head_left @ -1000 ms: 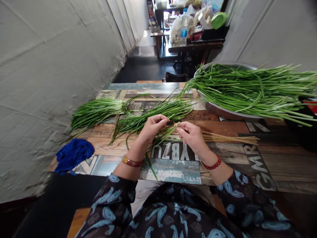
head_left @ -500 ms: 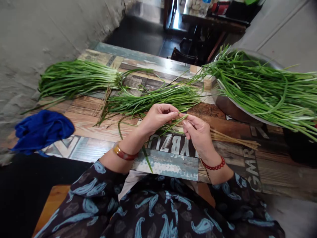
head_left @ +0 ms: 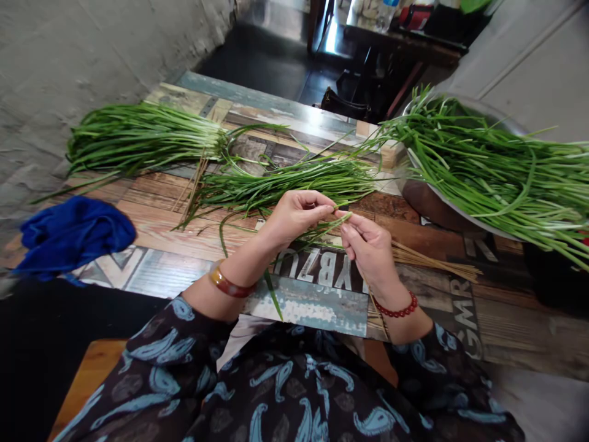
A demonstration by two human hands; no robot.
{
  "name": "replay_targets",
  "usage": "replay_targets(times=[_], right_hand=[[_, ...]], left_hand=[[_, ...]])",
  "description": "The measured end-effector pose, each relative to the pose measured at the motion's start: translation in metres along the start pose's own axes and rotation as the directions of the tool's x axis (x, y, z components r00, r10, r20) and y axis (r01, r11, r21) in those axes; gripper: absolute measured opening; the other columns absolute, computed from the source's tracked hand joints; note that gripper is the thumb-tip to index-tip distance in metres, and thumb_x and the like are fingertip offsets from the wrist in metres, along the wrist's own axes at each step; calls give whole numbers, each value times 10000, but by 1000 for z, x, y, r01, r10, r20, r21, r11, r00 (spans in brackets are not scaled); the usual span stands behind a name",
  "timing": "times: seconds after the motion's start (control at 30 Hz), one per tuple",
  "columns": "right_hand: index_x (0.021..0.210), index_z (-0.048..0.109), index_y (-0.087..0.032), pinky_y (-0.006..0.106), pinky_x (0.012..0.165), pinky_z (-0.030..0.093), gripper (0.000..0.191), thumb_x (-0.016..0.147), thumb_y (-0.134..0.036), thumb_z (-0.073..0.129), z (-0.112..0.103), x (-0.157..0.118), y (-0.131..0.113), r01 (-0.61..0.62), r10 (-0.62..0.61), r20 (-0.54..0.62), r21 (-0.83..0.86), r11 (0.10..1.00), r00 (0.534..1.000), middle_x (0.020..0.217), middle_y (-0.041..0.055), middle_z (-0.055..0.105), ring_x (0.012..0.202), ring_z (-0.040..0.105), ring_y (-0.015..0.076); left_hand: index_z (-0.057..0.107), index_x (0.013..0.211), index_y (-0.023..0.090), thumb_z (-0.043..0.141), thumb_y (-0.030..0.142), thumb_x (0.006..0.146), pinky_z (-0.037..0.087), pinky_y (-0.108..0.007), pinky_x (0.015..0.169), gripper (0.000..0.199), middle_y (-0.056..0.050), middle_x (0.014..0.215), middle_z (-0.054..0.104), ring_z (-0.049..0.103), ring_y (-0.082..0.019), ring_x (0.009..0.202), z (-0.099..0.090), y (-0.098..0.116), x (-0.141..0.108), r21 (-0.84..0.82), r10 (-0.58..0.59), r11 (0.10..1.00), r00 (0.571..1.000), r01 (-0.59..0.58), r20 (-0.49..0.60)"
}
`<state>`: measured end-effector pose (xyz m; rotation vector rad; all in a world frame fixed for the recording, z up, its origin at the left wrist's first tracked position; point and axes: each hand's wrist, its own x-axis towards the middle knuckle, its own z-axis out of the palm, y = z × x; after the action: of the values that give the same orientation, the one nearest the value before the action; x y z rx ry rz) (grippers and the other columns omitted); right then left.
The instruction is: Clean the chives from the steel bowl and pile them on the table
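Note:
My left hand (head_left: 301, 215) is closed in a pinch on a few garlic chives (head_left: 329, 230), whose pale ends point right. Close beside it, my right hand (head_left: 370, 245) has its thumb and fingers pressed together at those ends. Whether a skewer is in its fingers is hard to see. Just beyond both hands lies a loose pile of chives (head_left: 294, 184) on the table. Thin bamboo skewers (head_left: 437, 261) stick out to the right of my right hand, and more sticks (head_left: 380, 319) show below its wrist.
A bigger bundle of chives (head_left: 147, 138) lies at the left, with several thin sticks (head_left: 193, 187) near it. At the right a metal bowl (head_left: 442, 199) overflows with chives. A blue cloth (head_left: 76, 236) is on the patchwork table (head_left: 161, 236), beside a rough wall (head_left: 92, 49).
Both hands keep nearly the same pose on the chives. The view has shifted slightly; nothing else has clearly moved.

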<state>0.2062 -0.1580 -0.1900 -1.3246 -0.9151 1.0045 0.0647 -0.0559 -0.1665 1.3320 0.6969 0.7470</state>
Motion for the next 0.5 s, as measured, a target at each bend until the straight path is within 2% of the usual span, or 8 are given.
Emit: replay_targets(times=[0.5], right_hand=[[1100,735,-178,195,371,325,319,840,-354,677,0,0,1,-13,13,0,-44,999,1000,579,-50,540,437,410,60]], left_hand=[[730,734,117,722,291,721,348,-213,518,174,-21,644,664,498,-86,555,1,0,0,59,11,998,1000,-10,-9]])
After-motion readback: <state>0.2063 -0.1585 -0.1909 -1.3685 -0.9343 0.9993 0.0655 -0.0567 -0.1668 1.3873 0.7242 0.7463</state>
